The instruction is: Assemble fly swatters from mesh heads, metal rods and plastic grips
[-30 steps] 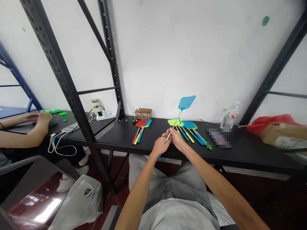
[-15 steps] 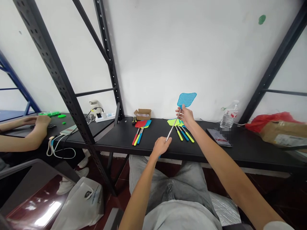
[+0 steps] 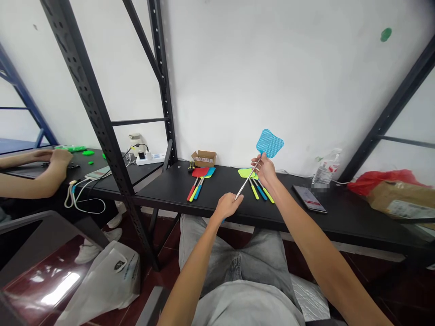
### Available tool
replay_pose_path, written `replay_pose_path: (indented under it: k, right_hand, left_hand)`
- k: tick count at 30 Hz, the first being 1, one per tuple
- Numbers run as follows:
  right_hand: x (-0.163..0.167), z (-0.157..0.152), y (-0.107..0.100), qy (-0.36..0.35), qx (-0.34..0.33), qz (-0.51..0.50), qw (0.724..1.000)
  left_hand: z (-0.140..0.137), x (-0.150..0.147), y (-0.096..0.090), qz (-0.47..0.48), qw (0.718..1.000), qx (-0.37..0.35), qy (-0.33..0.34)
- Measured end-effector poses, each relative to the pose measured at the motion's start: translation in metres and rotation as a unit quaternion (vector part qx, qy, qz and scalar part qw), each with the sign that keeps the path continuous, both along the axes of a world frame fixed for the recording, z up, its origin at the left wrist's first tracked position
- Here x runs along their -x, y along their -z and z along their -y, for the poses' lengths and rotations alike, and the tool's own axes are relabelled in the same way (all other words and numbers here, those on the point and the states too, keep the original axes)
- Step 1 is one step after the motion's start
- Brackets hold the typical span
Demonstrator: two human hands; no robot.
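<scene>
A blue fly swatter (image 3: pixel 269 143) with a thin metal rod slants up between my hands, its mesh head raised in front of the wall. Wrapped round the handle end is my left hand (image 3: pixel 228 206), which hides most of the grip. My right hand (image 3: pixel 264 169) pinches the swatter where the rod meets the head. Below and behind it lie several yellow-green and blue fly swatters (image 3: pixel 254 192), handles toward me, partly covered by the right hand. Farther left a red fly swatter (image 3: pixel 200 172) rests with a yellow-green and a blue one.
An open cardboard box (image 3: pixel 204 158) stands at the back. To the right are a phone (image 3: pixel 309 198), a water bottle (image 3: pixel 326 170) and a parcel (image 3: pixel 399 197). A black upright post (image 3: pixel 91 104) separates another person's hands (image 3: pixel 58 158) from my table (image 3: pixel 159 194).
The blue swatter's head has turned about its rod and now faces me more fully. Both hands keep their hold; the view has shifted slightly.
</scene>
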State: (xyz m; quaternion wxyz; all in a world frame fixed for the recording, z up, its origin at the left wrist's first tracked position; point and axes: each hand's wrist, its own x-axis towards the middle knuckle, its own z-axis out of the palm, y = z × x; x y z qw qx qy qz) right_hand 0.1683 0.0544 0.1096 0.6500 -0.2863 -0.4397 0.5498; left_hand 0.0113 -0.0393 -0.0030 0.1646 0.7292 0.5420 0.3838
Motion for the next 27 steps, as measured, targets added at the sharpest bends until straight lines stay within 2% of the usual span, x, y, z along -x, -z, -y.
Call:
replay_pose_path:
  k: [3,5,9,13,15,20,23,27]
  right_hand:
    - [0.002,0.001,0.004,-0.011,0.006,-0.014,1.000]
    - [0.009,0.004,0.015,-0.018,0.009,-0.013,1.000]
    - [0.041,0.024,0.054,-0.070,0.007,0.029,0.997]
    - [0.066,0.044,0.084,-0.089,0.014,-0.001,0.996]
    - [0.068,0.049,0.090,-0.086,-0.006,0.013,0.996]
    - [0.061,0.055,0.104,-0.105,-0.097,0.167,0.976]
    - [0.058,0.057,0.115,-0.085,-0.107,0.195,0.971]
    - [0.051,0.063,0.122,-0.078,-0.110,0.232,0.963]
  left_hand:
    - [0.000,0.000,0.000,-0.001,1.000,-0.003,0.003]
    - [-0.002,0.000,0.000,0.002,1.000,-0.007,0.001]
    - [-0.003,0.001,-0.001,0.031,0.999,-0.005,-0.008]
    - [-0.003,0.003,-0.003,0.035,0.999,0.000,-0.018]
    - [-0.004,0.003,-0.004,0.038,0.999,-0.007,-0.021]
    - [-0.010,0.001,-0.002,0.111,0.992,0.004,-0.063]
    - [-0.013,0.002,-0.001,0.139,0.988,0.002,-0.060]
    - [-0.016,0.006,-0.001,0.215,0.973,-0.037,-0.073]
